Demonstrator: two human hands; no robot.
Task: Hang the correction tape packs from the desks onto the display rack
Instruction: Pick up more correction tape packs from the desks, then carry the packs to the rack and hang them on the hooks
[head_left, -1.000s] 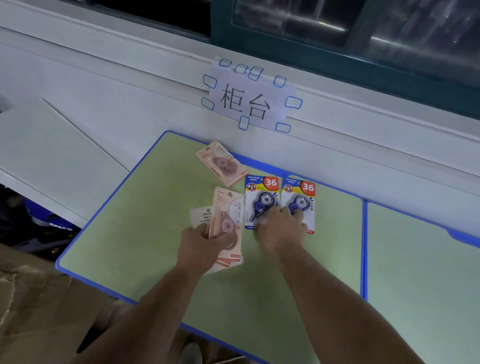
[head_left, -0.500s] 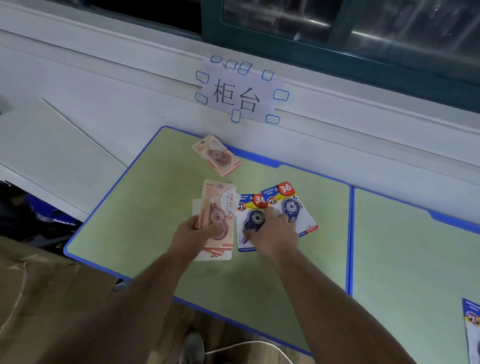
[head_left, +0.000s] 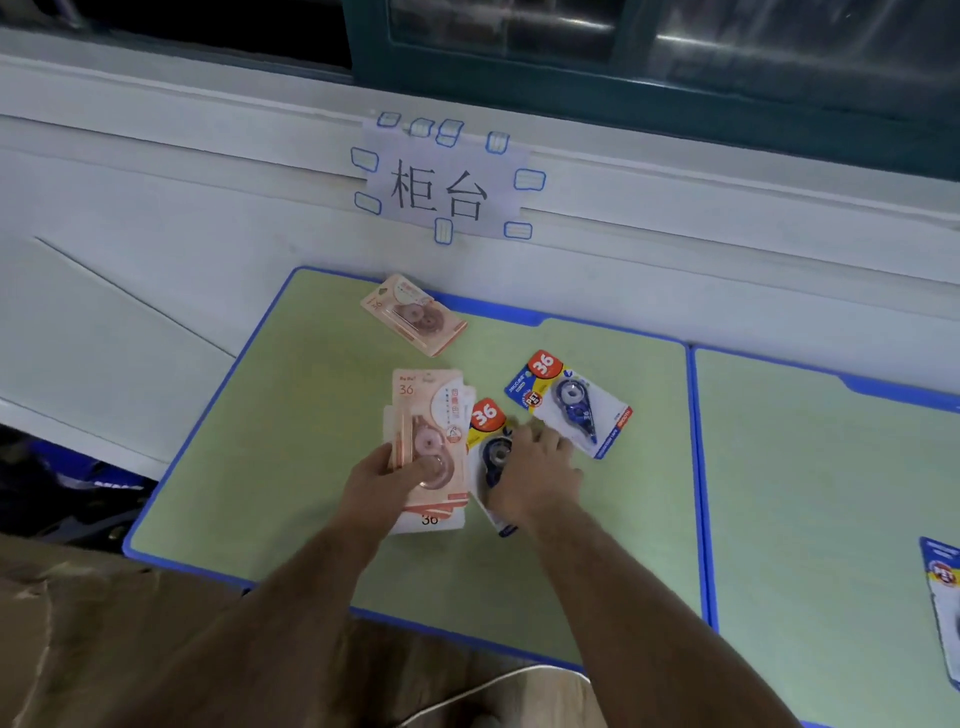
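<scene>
Off the near left corner of the left desk (head_left: 249, 457) lies brown cardboard (head_left: 78, 639). This desk has a green top with a blue rim and is the first of two desks standing edge to edge.

At least three pink correction tape packs are in view. The lone pink pack (head_left: 413, 314) lies askew at the desk's far edge, close to the wall. Over the middle of the desk, the left hand (head_left: 387, 478) grips the pink stack (head_left: 428, 415). Its thumb lies across the front card and its fingers are curled behind. At least two cards are fanned in that stack, and the exact count cannot be told.

On the wall above the desk's far edge hangs one paper sign (head_left: 441, 189). Nine blue-edged tape pieces hold it in place.

Three blue packs are in view. Just right of the stack, still over the desk's middle, the right hand (head_left: 535, 467) is closed on the first blue pack (head_left: 488, 447), which sits tilted. I cannot tell whether it is clear of the desktop. The second blue pack (head_left: 569, 402) lies flat toward the desk's right side, near the right hand's fingertips.

Beyond the desk's right rim stands the right desk (head_left: 810, 467). The third blue pack (head_left: 943, 597) lies on it, cut off by the frame edge.
</scene>
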